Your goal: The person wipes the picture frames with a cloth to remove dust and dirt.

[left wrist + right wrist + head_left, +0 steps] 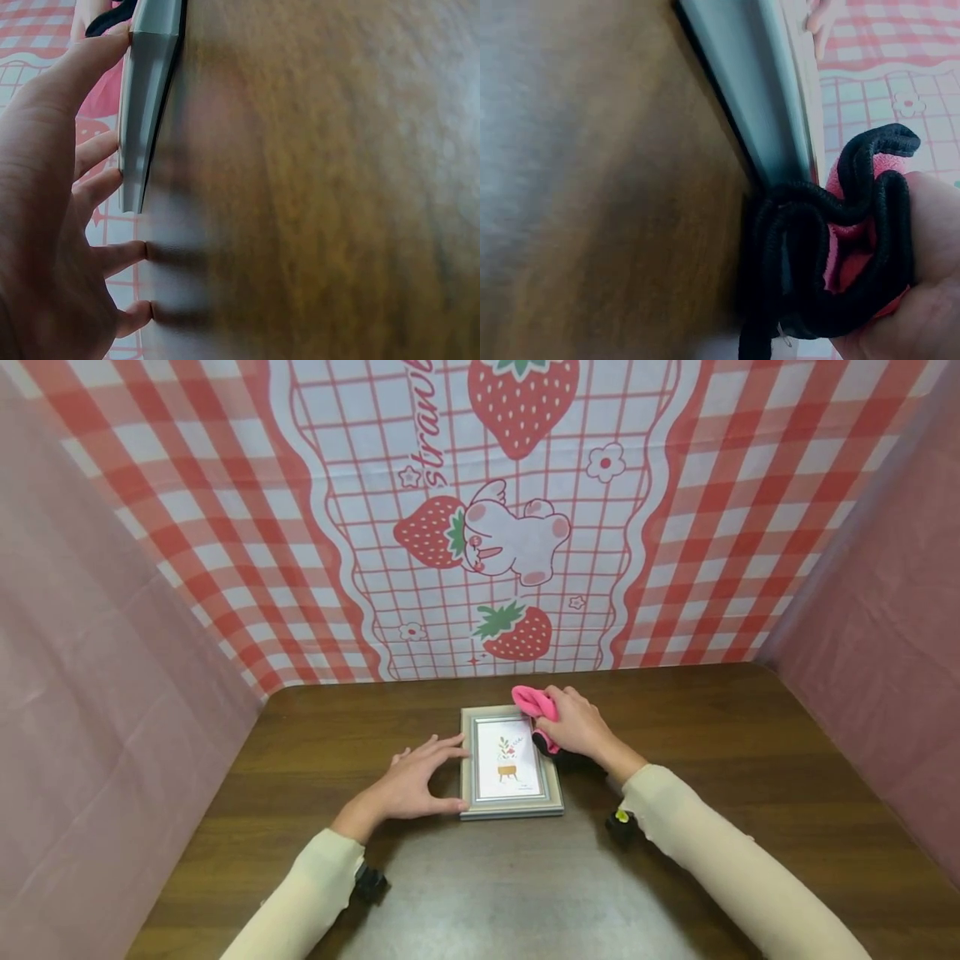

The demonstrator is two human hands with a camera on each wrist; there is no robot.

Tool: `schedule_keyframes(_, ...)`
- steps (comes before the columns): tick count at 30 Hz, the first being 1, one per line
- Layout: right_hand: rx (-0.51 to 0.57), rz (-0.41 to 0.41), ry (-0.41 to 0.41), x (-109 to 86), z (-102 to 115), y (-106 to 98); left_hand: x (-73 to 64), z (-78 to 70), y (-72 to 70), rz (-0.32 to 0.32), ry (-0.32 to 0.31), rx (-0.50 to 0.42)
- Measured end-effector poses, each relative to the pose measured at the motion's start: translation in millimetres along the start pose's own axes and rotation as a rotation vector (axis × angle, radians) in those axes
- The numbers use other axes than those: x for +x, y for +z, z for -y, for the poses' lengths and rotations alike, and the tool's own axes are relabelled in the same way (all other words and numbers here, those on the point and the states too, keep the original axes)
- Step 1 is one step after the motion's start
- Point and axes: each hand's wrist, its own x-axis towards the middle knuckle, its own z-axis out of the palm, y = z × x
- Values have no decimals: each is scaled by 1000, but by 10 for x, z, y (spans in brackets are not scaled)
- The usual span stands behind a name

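Observation:
A picture frame (512, 807) with a pale border lies flat on the table, showing a drawing of a potted plant (508, 760). My left hand (416, 781) spreads its fingers along the left border; thumb and some fingertips touch the frame's side (150, 97) in the left wrist view, while two fingers rest on the table. Bunched in my right hand (576, 725) is a pink cloth (534, 702) with black edging, held against the frame's upper right edge. The right wrist view shows the folded cloth (780, 232) touching the frame's side (757, 90).
The brown wooden table (510, 885) ends at a red-and-white strawberry-print cloth (465, 635) behind. Pinkish curtains (112, 677) hang at both sides. Small black devices (371, 883) sit at both wrists.

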Motion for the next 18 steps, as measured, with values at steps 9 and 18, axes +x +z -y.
schedule_keyframes(9, -3, 13, 14, 29, -15, -1, 4, -8, 3, 5, -1, 0)
schedule_keyframes(18, 5, -15, -22, 115, -167, 78, 8, -6, 4, 2, -3, 7)
